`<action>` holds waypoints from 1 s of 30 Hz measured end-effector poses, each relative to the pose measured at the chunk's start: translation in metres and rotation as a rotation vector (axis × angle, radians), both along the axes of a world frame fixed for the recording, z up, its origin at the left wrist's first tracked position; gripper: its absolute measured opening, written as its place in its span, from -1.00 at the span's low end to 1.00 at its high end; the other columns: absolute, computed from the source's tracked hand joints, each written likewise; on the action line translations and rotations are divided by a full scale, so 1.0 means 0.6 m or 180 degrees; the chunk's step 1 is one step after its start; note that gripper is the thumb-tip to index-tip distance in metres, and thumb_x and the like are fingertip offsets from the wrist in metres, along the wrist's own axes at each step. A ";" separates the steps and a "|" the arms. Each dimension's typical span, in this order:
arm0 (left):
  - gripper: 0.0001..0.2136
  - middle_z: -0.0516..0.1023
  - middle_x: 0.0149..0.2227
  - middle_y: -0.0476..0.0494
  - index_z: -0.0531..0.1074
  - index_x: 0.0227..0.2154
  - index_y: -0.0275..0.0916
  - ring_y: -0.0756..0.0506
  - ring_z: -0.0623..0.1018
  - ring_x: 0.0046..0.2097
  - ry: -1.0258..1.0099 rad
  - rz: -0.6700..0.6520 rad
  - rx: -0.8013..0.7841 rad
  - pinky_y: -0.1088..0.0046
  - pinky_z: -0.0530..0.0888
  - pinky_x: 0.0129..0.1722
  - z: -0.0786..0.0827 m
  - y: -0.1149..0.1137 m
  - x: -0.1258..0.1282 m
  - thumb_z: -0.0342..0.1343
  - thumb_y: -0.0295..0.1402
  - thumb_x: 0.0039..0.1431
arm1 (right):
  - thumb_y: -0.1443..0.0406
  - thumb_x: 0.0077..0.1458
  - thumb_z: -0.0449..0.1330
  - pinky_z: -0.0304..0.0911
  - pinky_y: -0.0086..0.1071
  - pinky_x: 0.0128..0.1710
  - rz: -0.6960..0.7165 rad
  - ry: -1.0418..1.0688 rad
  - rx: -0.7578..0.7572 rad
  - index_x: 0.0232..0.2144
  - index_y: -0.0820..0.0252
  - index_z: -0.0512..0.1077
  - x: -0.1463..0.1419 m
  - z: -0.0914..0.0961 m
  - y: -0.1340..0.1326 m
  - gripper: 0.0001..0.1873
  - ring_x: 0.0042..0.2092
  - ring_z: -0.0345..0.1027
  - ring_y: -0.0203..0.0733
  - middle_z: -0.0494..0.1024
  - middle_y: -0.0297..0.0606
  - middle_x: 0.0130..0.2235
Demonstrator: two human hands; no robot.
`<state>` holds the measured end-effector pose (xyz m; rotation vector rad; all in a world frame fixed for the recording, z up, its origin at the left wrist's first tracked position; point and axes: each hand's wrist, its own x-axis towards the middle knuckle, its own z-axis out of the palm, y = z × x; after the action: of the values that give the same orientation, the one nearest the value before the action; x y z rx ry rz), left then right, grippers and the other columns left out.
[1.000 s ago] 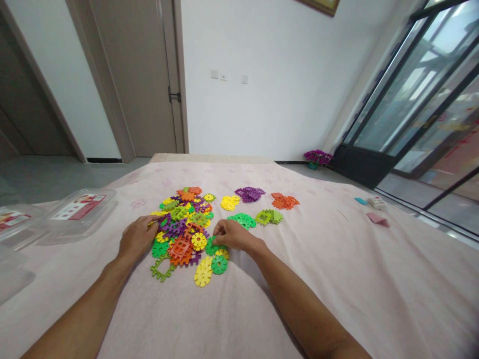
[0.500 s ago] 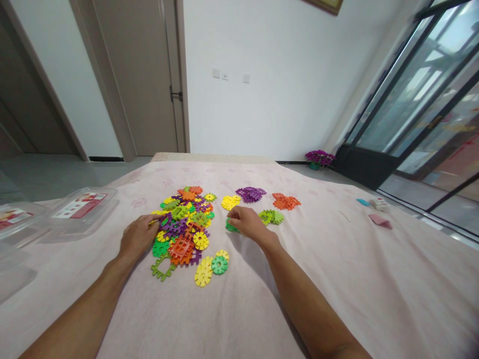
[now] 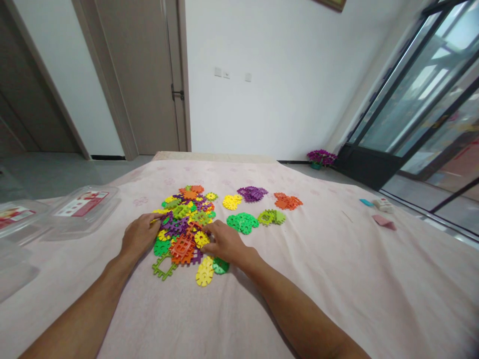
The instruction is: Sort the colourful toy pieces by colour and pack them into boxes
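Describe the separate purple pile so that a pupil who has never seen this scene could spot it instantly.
Find the pink cloth and the right hand at the multicoloured heap. Beyond that hand lies the purple pile, between the yellow pile on its left and the orange pile on its right. Its all-purple pieces set it apart from both neighbours and the multicoloured heap.

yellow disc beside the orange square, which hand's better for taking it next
Probably the right hand, beside the yellow disc; the left hand is at the left edge of the mixed pile.
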<state>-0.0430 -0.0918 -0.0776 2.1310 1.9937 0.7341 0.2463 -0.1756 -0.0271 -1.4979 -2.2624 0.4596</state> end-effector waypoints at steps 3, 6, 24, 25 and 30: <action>-0.55 0.55 0.12 -0.18 0.55 0.06 -0.12 -0.22 0.52 0.12 0.0007 0.0006 -0.0027 0.29 0.40 0.06 0.001 -0.001 0.001 -0.15 -0.15 0.30 | 0.18 0.07 0.40 0.17 -0.40 -0.18 0.0173 -0.0009 -0.0051 -0.01 0.10 0.48 0.004 0.003 0.003 -0.56 -0.12 0.35 -0.19 0.48 -0.27 -0.11; -0.55 0.54 0.13 -0.19 0.55 0.05 -0.12 -0.23 0.52 0.12 0.0018 0.0003 -0.0018 0.28 0.40 0.07 0.001 -0.001 0.001 -0.15 -0.17 0.30 | 0.21 0.11 0.37 0.19 -0.39 -0.16 0.0506 -0.0152 0.0032 0.07 0.09 0.44 0.012 0.004 0.006 -0.52 -0.11 0.35 -0.19 0.47 -0.24 -0.08; -0.56 0.56 0.11 -0.18 0.56 0.04 -0.12 -0.21 0.51 0.13 0.0011 -0.0023 0.0068 0.29 0.40 0.09 0.002 -0.002 0.002 -0.14 -0.17 0.30 | 0.32 0.33 0.10 0.16 -0.44 -0.24 0.0406 -0.0269 0.0415 -0.24 0.17 0.45 0.023 -0.008 0.014 -0.87 -0.20 0.38 -0.25 0.55 -0.25 -0.21; -0.56 0.56 0.11 -0.18 0.56 0.04 -0.12 -0.22 0.51 0.13 0.0003 -0.0023 0.0063 0.29 0.40 0.09 0.002 -0.002 0.002 -0.14 -0.17 0.30 | 0.32 0.32 0.11 0.16 -0.45 -0.25 0.0260 -0.0054 0.0391 -0.32 0.18 0.42 0.025 -0.009 0.017 -0.85 -0.23 0.38 -0.26 0.54 -0.27 -0.26; -0.56 0.56 0.12 -0.17 0.56 0.04 -0.11 -0.21 0.52 0.13 -0.0014 0.0001 0.0033 0.30 0.41 0.08 0.005 -0.003 0.004 -0.14 -0.17 0.30 | 0.29 0.28 0.08 0.16 -0.49 -0.42 -0.0517 0.1284 -0.0184 -0.47 0.17 0.33 0.031 -0.009 0.036 -0.75 -0.48 0.35 -0.37 0.49 -0.40 -0.46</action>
<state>-0.0408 -0.0938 -0.0748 2.1329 1.9926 0.7499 0.2652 -0.1542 -0.0325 -1.4491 -1.8168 0.7111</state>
